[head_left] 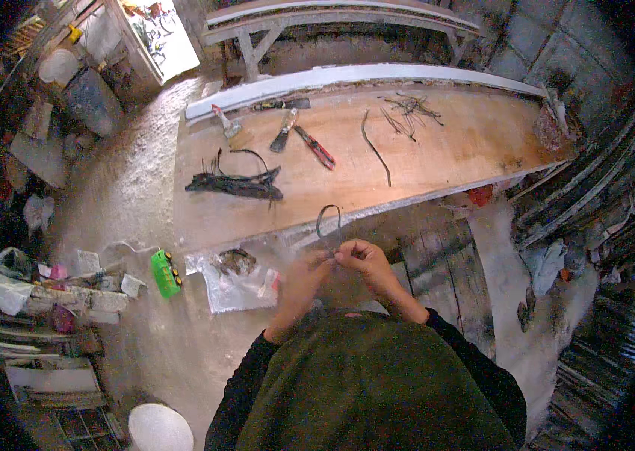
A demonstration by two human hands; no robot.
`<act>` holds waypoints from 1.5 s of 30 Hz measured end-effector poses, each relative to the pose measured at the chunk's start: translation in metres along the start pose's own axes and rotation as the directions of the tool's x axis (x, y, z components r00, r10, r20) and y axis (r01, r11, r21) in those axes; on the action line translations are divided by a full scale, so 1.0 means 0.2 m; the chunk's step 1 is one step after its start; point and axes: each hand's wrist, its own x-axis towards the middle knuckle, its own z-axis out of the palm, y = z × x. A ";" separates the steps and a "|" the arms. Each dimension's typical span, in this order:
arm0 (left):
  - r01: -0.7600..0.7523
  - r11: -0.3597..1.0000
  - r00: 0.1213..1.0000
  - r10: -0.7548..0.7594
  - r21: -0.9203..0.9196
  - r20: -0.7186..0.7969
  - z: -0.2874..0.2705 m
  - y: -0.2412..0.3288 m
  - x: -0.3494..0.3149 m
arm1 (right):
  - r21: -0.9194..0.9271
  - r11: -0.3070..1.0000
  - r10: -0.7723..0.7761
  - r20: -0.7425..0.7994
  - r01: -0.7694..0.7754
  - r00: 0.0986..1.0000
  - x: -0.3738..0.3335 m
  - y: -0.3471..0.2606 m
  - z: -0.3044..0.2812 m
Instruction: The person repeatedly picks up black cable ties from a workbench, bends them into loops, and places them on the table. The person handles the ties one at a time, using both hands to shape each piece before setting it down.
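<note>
Both hands are in front of the near edge of a plywood-topped table. A thin dark strip, bent into an upright loop, rises from between them. My right hand pinches its end between thumb and fingertips. Close beside it, my left hand is blurred, its fingertips by the strip's other end; its grip is unclear. On the table lie a dark bundle of strips, a single dark strip, thin dark pieces, a paintbrush, a dark-ended tool and a red utility knife.
Left of my hands, a green toy vehicle and a clear plastic bag lie on the floor. A white round object is at lower left. Beyond the table stands a long bench. Long dark pieces are stacked at right.
</note>
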 end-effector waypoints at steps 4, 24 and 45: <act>0.075 0.995 0.997 -0.077 -0.066 -0.024 0.06 -0.05 -0.21 | 0.003 0.999 -0.053 0.022 0.053 0.998 -0.18 0.05 0.02; 0.073 0.936 0.896 -0.213 -0.343 -0.391 -0.59 -0.09 -0.66 | -0.317 0.809 -0.250 0.576 0.494 0.778 -0.19 0.17 0.71; -0.080 0.991 0.629 0.133 0.107 -0.766 -1.67 -0.06 -1.14 | 0.097 0.840 0.281 0.763 -0.533 0.582 0.00 0.42 2.07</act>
